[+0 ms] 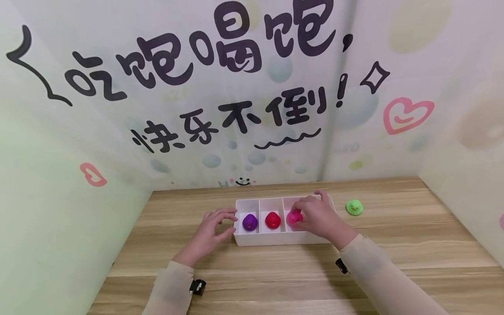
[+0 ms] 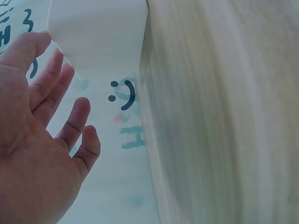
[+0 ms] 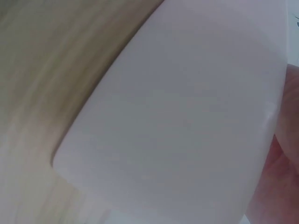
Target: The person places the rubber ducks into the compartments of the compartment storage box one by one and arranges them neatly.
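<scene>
A long white divided box (image 1: 271,239) stands on the table. Its left compartment holds a purple toy duck (image 1: 250,222), and the one beside it a red toy duck (image 1: 273,220). Over the third compartment my right hand (image 1: 316,216) reaches in, thumb and fingers pinching a pink toy duck (image 1: 293,218), which they partly cover. My left hand (image 1: 210,234) is at the box's left end, fingers spread and loosely bent, with fingertips at its wall; the left wrist view shows this hand (image 2: 51,126) holding nothing. In the right wrist view, the box wall (image 3: 173,116) hides most of the right hand.
To the right of the box, a green toy duck (image 1: 354,207) sits on the wooden table (image 1: 275,280). A printed white backdrop (image 1: 189,175) rises behind the table's back edge, with pale walls at both sides.
</scene>
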Demonstrator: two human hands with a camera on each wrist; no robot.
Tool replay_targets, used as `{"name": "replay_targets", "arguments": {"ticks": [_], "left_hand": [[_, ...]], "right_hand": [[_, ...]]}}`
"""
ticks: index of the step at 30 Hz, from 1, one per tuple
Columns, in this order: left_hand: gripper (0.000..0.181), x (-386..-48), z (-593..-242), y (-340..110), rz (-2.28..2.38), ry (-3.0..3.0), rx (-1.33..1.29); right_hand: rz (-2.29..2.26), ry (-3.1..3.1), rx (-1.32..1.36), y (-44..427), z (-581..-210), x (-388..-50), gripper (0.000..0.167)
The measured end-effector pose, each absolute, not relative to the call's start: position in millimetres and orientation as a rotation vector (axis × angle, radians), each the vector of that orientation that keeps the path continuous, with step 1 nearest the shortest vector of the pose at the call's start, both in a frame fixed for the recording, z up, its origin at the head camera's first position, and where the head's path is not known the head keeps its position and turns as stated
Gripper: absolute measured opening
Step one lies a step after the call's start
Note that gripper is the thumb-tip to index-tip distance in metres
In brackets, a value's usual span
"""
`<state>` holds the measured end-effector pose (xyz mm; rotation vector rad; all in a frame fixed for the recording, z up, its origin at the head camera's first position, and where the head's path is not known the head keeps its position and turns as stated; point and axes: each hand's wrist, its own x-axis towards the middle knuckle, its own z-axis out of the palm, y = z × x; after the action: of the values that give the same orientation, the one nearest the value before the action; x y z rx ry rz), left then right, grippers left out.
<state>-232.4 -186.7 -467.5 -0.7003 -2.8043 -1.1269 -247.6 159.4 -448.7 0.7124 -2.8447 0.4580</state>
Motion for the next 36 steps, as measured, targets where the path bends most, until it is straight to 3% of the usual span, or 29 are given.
{"name": "replay_targets", "arguments": {"ticks": [21,36], "left_hand": [[0.027,-233,-468,-186,-1.123,-2.806,-0.699],[0.025,-231,-469,-186,-1.149,-2.776,-0.701]], "right_hand": [[0.403,-2.899,0.657,152,-448,-248,0.024],[0.662,-2.574,0.654,184,-451,-234,0.015]]}}
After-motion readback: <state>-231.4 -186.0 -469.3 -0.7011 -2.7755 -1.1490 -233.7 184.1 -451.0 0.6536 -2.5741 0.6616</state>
